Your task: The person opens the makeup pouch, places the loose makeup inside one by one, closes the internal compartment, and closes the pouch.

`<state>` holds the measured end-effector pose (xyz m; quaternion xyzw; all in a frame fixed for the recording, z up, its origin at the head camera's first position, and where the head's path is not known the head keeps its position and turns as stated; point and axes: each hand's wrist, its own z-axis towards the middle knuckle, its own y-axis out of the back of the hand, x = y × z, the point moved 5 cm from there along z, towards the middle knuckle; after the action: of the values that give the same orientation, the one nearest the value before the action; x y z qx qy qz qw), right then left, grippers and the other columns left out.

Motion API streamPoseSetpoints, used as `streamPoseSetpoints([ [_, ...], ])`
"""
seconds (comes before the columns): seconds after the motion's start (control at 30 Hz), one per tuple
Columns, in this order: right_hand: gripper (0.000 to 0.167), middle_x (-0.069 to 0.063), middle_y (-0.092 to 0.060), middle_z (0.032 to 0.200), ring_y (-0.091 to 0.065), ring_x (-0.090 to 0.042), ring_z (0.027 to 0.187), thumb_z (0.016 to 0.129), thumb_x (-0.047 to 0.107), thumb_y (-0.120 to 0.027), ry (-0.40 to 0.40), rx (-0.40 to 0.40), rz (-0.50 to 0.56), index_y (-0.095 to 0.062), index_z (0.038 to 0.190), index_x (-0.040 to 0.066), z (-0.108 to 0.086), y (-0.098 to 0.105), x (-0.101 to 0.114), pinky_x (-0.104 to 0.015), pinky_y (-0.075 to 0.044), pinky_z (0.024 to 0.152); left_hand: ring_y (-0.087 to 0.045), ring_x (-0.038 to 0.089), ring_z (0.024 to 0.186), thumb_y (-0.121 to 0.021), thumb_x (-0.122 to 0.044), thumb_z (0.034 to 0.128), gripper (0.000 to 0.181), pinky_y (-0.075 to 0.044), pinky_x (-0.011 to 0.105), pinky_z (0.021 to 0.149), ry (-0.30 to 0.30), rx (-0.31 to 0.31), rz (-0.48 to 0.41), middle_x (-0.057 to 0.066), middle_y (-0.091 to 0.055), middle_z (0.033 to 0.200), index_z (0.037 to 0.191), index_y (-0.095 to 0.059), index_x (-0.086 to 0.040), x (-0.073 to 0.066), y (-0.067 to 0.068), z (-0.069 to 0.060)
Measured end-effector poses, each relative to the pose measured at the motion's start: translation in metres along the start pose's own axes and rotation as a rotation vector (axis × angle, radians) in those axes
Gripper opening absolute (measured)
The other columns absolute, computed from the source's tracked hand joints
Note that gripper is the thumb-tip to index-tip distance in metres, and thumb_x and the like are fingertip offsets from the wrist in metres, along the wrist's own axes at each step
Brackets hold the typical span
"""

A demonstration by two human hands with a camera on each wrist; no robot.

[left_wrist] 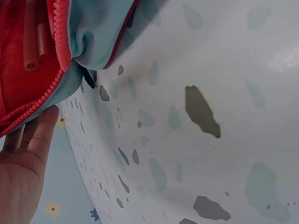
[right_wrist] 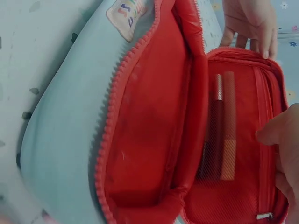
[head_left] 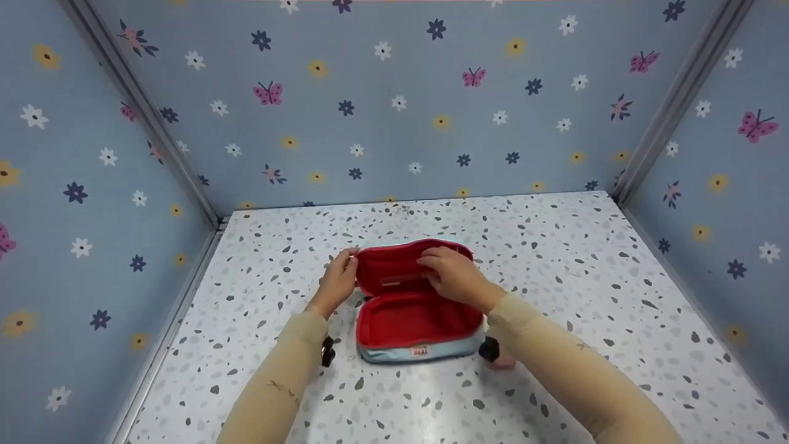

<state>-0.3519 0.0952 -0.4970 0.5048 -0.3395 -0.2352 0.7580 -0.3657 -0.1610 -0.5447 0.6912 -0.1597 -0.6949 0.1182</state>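
Observation:
A light blue pencil case (head_left: 450, 348) with red lining lies unzipped, its lid (head_left: 394, 256) raised at the back. My left hand (head_left: 336, 283) holds the lid's left end; in the left wrist view its fingers (left_wrist: 43, 133) lie against the blue outside. My right hand (head_left: 456, 274) reaches over the lid's inner face. In the right wrist view its thumb (right_wrist: 271, 132) presses on a red strip beside the mesh pocket (right_wrist: 243, 196), with the other fingers curled and partly hidden. Slim pen-like items (right_wrist: 229, 126) show through the mesh. The lower compartment (right_wrist: 145, 116) holds nothing visible.
The case rests on a white speckled tabletop (head_left: 259, 259). Blue flower-patterned panels (head_left: 394, 123) stand behind and at both sides. Near my wrists are dark devices (head_left: 490, 349), with a pink object (head_left: 502, 361) partly under the right sleeve.

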Motion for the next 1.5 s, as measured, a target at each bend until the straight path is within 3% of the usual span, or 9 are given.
streamPoseSetpoints([
  [0.4, 0.032, -0.022, -0.075, 0.125, -0.071, -0.038, 0.117, 0.096, -0.004, -0.073, -0.002, -0.142, 0.021, -0.076, 0.128, -0.002, -0.021, 0.038, -0.026, -0.053, -0.061, 0.104, -0.070, 0.032, 0.124, -0.038, -0.019, 0.1190, 0.042, -0.064, 0.046, 0.100, -0.017, -0.007, -0.017, 0.023, -0.068, 0.139, 0.155, -0.053, -0.003, -0.005, 0.004, 0.001],
  [0.63, 0.029, -0.021, -0.076, 0.119, -0.072, -0.037, 0.110, 0.095, -0.004, -0.077, 0.005, -0.173, 0.042, -0.077, 0.124, -0.003, -0.035, 0.045, -0.044, -0.052, -0.063, 0.098, -0.069, 0.036, 0.127, -0.038, -0.018, 0.1193, 0.042, -0.064, 0.049, 0.100, -0.021, -0.002, -0.033, 0.024, -0.068, 0.141, 0.156, -0.052, -0.002, -0.006, 0.005, 0.003],
  [0.87, 0.029, -0.021, -0.076, 0.122, -0.071, -0.040, 0.117, 0.094, -0.003, -0.077, -0.054, -0.089, 0.038, -0.077, 0.123, -0.003, -0.048, 0.039, -0.058, -0.056, -0.061, 0.103, -0.070, 0.034, 0.121, -0.037, -0.017, 0.1195, 0.042, -0.065, 0.043, 0.092, -0.023, -0.008, -0.017, 0.024, -0.069, 0.137, 0.156, -0.052, -0.001, -0.003, 0.008, 0.004],
  [1.13, 0.028, -0.022, -0.075, 0.124, -0.070, -0.041, 0.119, 0.093, -0.002, -0.077, -0.056, 0.025, 0.010, -0.078, 0.121, -0.003, -0.063, 0.029, -0.068, -0.058, -0.059, 0.105, -0.071, 0.035, 0.120, -0.037, -0.015, 0.1185, 0.041, -0.067, 0.041, 0.087, -0.032, -0.030, -0.023, 0.025, -0.068, 0.139, 0.153, -0.053, 0.000, 0.000, 0.014, 0.006],
  [1.3, 0.030, -0.019, -0.076, 0.120, -0.072, -0.039, 0.115, 0.092, 0.000, -0.080, -0.071, 0.125, 0.029, -0.078, 0.122, -0.002, -0.071, 0.018, -0.072, -0.056, -0.060, 0.103, -0.071, 0.035, 0.119, -0.035, -0.016, 0.1189, 0.042, -0.065, 0.040, 0.086, -0.023, -0.036, -0.019, 0.024, -0.068, 0.139, 0.153, -0.053, 0.000, 0.005, 0.019, 0.006],
  [1.5, 0.028, -0.014, -0.078, 0.114, -0.074, -0.035, 0.109, 0.089, 0.000, -0.081, -0.061, 0.178, 0.057, -0.080, 0.117, 0.001, -0.084, 0.003, -0.071, -0.053, -0.062, 0.099, -0.071, 0.035, 0.119, -0.034, -0.016, 0.1190, 0.041, -0.066, 0.042, 0.087, -0.004, -0.034, -0.031, 0.024, -0.068, 0.139, 0.151, -0.055, -0.001, 0.014, 0.019, 0.002],
])
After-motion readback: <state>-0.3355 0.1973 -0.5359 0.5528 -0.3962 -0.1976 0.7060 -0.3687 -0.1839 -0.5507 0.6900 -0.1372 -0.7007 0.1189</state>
